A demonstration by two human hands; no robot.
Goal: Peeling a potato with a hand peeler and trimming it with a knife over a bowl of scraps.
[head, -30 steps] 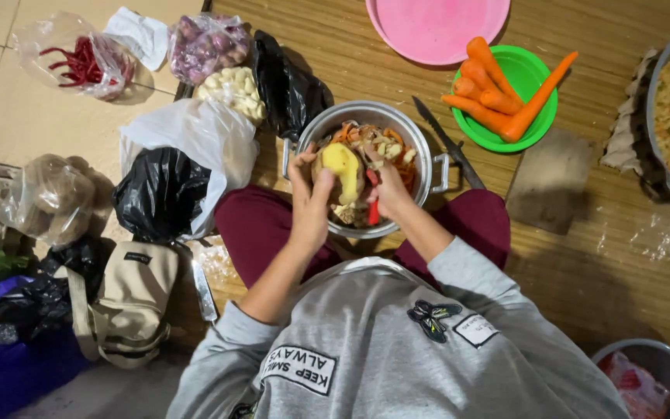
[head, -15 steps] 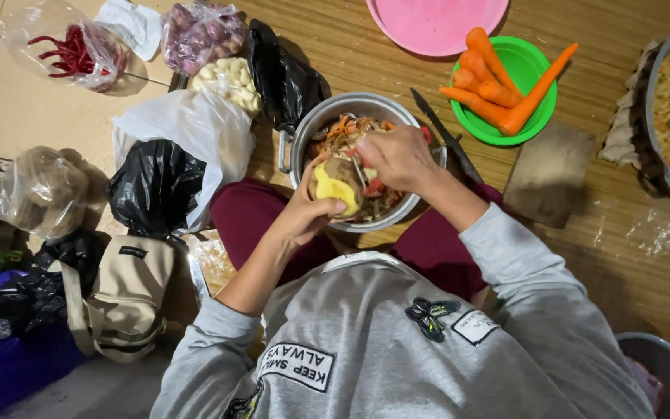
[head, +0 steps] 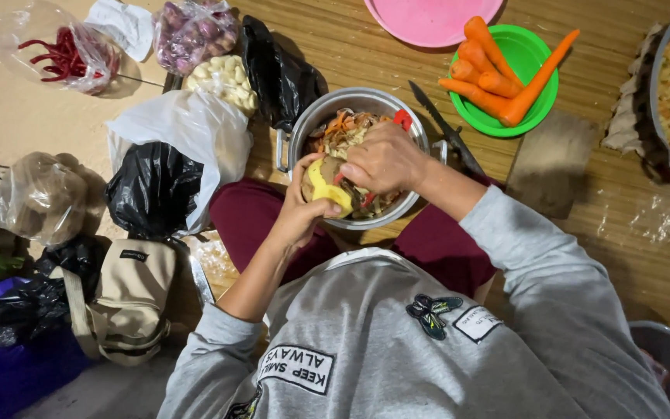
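Clear bags of red chillies (head: 60,50) and shallots (head: 195,31) top left; black bag (head: 153,190) beside.

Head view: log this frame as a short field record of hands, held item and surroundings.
left hand: holds a potato, partly peeled, over the metal pot
right hand: on the potato, gripping a red-handled peeler
pot contents: vegetable peelings
right of pot: knife; green plate with peeled carrots
top: pink plate
left: bags of red chillies, garlic, shallots
surface: woven mat
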